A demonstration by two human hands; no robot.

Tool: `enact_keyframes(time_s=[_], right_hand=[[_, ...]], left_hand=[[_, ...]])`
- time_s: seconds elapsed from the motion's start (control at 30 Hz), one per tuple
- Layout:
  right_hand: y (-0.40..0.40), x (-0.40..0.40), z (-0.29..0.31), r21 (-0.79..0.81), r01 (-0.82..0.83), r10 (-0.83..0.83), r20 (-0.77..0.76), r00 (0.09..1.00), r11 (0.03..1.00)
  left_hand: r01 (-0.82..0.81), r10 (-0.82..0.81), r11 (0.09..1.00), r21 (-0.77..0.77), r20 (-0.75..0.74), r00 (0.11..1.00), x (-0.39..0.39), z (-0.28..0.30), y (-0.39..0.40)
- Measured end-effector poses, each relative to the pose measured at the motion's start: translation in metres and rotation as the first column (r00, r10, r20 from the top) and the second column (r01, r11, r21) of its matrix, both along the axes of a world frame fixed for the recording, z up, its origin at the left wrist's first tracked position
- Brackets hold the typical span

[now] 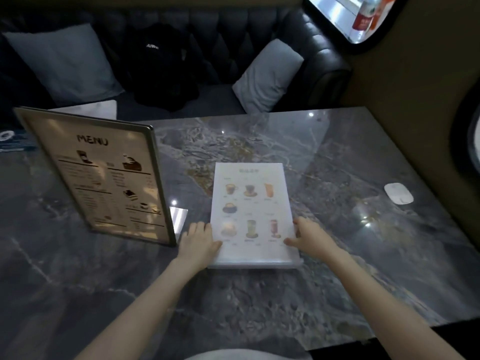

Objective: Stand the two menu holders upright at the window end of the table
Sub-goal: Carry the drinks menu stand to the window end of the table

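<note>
Marble, grey and veined with gold, makes the glossy table [337, 178] that fills our view from above. Near the middle lies a white drinks menu holder [253, 211], flat on its back, its page showing rows of pictured cups and glasses. Our left hand [198, 242] rests against its near left edge, thumb on the page, fingers lying loose on the table beside it. Our right hand [309, 236] touches its near right edge, thumb and fingers spread over the corner; we cannot tell whether either hand truly pinches the holder.

To the left stands a second menu holder [104, 178], upright and dark-framed, headed MENU, well apart from the right-hand wall. Just beside its foot a small shiny clear base [179, 216] catches the light.

Far right on the table sits a small white oval object [398, 193]. Beyond the far edge runs a dark tufted sofa [311, 48] holding two grey cushions [267, 76] and a black garment [161, 66]. At the far right corner a dark-rimmed window [345, 14] glows brightly.
</note>
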State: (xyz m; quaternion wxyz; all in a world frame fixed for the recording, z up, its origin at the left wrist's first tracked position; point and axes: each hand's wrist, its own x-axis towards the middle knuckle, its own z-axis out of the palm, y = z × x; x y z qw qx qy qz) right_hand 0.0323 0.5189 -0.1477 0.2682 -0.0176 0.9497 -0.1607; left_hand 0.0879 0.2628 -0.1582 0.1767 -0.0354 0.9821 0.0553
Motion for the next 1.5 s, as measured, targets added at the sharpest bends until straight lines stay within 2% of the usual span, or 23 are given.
enact_keyframes(time_s=[0.1,0.2,0.27,0.37,0.47,0.67,0.93,1.13,1.5], right_hand=[[-0.001,0.001,-0.005,-0.115,0.132,-0.119,0.109,0.987,0.985],[-0.001,0.001,-0.01,-0.189,0.241,-0.219,0.13,0.967,0.952],[0.0,0.002,-0.011,-0.241,0.319,-0.285,0.165,0.944,0.917],[0.003,0.004,-0.01,-0.312,0.338,-0.298,0.168,0.94,0.888],[0.008,0.008,-0.009,-0.343,0.37,-0.334,0.163,0.928,0.863],[0.008,0.019,0.003,-0.427,0.406,-0.359,0.19,0.914,0.808],[0.026,0.026,0.031,-0.559,0.373,-0.405,0.072,0.912,0.741],[0.064,0.027,0.047,-0.583,0.402,-0.519,-0.038,0.854,0.706],[0.194,0.029,0.05,-0.565,0.423,-0.586,-0.139,0.798,0.709]], left_hand=[[-0.187,0.164,0.953,0.238,0.115,0.98,-0.003,-0.006,-0.003],[-0.351,0.292,0.822,0.448,0.197,0.936,-0.004,-0.006,-0.003],[-0.428,0.355,0.735,0.526,0.24,0.904,-0.004,-0.003,-0.001],[-0.498,0.424,0.638,0.587,0.272,0.864,-0.005,-0.001,-0.001],[-0.481,0.407,0.644,0.594,0.266,0.874,-0.007,0.002,-0.002],[-0.394,0.403,0.666,0.633,0.138,0.905,-0.013,0.014,0.004],[-0.345,0.44,0.537,0.77,0.093,0.893,-0.039,0.03,0.028],[-0.329,0.455,0.464,0.823,0.097,0.885,-0.069,0.046,0.087],[-0.189,0.204,0.535,0.823,0.091,0.975,-0.135,0.059,0.253]])
